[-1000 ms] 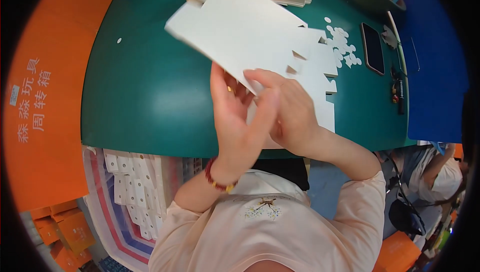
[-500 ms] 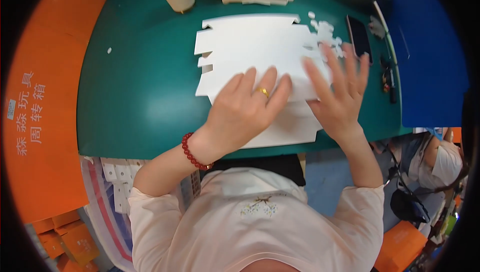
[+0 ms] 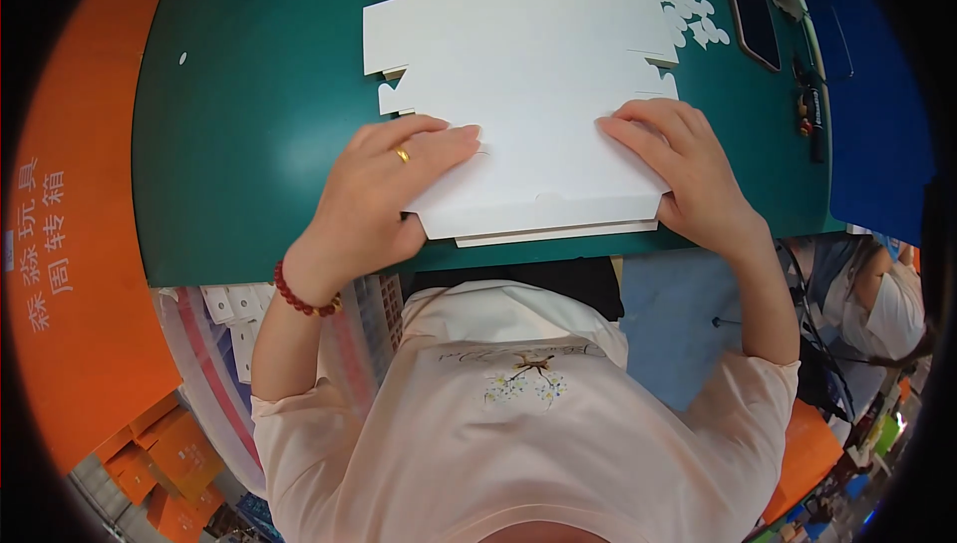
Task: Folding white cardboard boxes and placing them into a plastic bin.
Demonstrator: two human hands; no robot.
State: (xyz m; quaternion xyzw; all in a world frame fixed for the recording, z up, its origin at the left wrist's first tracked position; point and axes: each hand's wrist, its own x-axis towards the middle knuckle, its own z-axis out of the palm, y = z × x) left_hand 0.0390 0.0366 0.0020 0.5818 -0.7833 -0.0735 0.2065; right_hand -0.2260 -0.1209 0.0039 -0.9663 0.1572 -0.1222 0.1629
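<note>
A white die-cut cardboard box blank [image 3: 518, 54] lies on the green tabletop before me, with notched tabs along both sides. Its near flap bends at a crease by the front edge. My left hand [image 3: 379, 179] grips the near left corner, fingers on top and thumb at the edge. At the near right corner my right hand [image 3: 693, 169] holds the blank the same way, fingers curled over its face. Another white layer shows beneath the near edge; how many blanks are stacked I cannot tell.
Small white card scraps [image 3: 683, 0] lie beyond the blank's right side, next to a dark phone [image 3: 751, 14]. A black pen-like item [image 3: 815, 124] rests near the table's right edge. An orange box [image 3: 75, 194] stands at the left, a blue panel [image 3: 882, 94] at the right.
My hands have moved apart to the blank's near corners and closed on them; the right hand's spread fingers have curled in. The view has shifted, and the cup has left it.
</note>
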